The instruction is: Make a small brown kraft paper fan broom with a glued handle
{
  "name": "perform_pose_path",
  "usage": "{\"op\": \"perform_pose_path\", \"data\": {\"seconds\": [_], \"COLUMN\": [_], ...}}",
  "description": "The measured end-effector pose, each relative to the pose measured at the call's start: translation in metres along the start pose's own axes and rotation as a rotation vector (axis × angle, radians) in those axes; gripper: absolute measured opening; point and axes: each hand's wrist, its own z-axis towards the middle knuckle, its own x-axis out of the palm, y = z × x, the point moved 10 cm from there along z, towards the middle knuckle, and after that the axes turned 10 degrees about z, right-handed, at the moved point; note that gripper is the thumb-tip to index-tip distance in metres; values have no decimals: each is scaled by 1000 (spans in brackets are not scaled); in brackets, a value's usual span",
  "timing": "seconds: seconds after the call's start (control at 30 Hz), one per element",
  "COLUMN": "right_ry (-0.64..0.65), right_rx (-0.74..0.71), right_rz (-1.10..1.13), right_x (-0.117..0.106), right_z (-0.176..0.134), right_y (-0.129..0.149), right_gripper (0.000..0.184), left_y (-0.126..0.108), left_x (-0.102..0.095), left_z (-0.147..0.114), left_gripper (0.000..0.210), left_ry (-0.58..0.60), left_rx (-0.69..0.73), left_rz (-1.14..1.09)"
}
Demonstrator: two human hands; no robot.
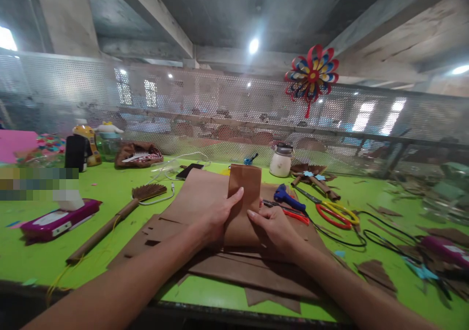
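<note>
A folded strip of brown paper (245,181) stands upright between my hands, above a stack of brown paper sheets (205,188). My left hand (220,213) grips its left edge, thumb lying across the front. Lower on the right edge, my right hand (273,225) pinches the paper between thumb and fingers. Most of my fingers are hidden behind it. Just right of the strip lie a blue-handled glue gun (289,197) and a red-handled tool (296,216), partly covered by my right hand.
Scissors (335,213) with red and yellow handles lie to the right, near a black cable (384,252) and paper scraps (377,275). On the left are a rolled paper stick (102,232) and a purple power strip (60,220). A white jar (281,161) stands behind.
</note>
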Motion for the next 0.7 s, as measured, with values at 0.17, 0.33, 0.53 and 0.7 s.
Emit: {"op": "perform_pose_path", "data": {"seconds": [0.17,0.33,0.53,0.7], "right_ry": [-1,-192,52,129], "right_rx": [-66,-240,-19,147], "right_rz": [-193,-386,238,490], "right_x": [-2,-35,-15,15], "right_z": [-3,-1,0,-13], "right_y": [10,38,27,10], "right_gripper": [48,41,35,48], "left_y": [-3,-2,-2,3], "left_x": [0,2,2,0], "left_z": [-2,-5,-8,-4], "left_gripper": [45,52,50,52], "left_ry": [-4,20,7,-16], "left_rx": [16,-50,-69,-80], "left_rz": [12,0,9,34]}}
